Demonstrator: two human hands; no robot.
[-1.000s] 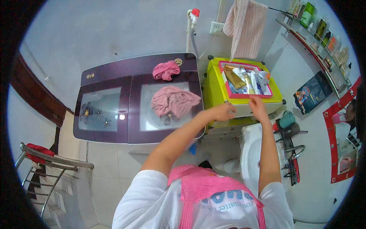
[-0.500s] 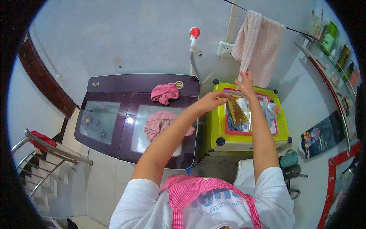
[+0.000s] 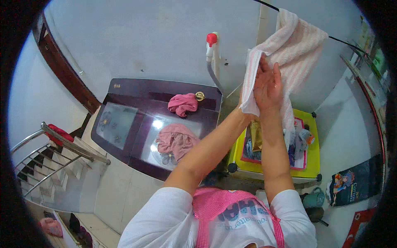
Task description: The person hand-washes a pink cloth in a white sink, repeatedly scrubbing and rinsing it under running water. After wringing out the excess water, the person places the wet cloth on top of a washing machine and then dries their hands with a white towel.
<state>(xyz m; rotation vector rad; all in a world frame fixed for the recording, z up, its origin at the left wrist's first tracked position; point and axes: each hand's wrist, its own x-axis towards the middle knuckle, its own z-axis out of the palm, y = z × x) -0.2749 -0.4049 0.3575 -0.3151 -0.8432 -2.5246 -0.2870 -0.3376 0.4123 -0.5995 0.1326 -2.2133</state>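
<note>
A pink-and-white striped towel [image 3: 297, 49] hangs over a dark line at the upper right, its lower left part pulled toward me. My right hand [image 3: 269, 91] rests against the towel, palm showing, the thumb apart and the fingers stretched along the cloth. Behind the towel's left edge is my left hand [image 3: 246, 115]; only its wrist end shows, and its fingers are hidden by the cloth. Below both hands stands a pink-rimmed tray [image 3: 297, 168] with a gold packet [image 3: 256, 138] and several small items in it.
The tray sits on a yellow-topped cabinet [image 3: 236, 159]. To its left, a dark purple washing machine [image 3: 136, 140] carries a bunched pink cloth [image 3: 182, 104] and a paler pink one [image 3: 175, 138]. A red-handled tap [image 3: 211, 39] is on the wall. A shelf [image 3: 366, 89] runs along the right.
Both hands have moved up from above the tray to the towel. The towel's lower left part has been drawn out over my left hand. The view has shifted slightly.
</note>
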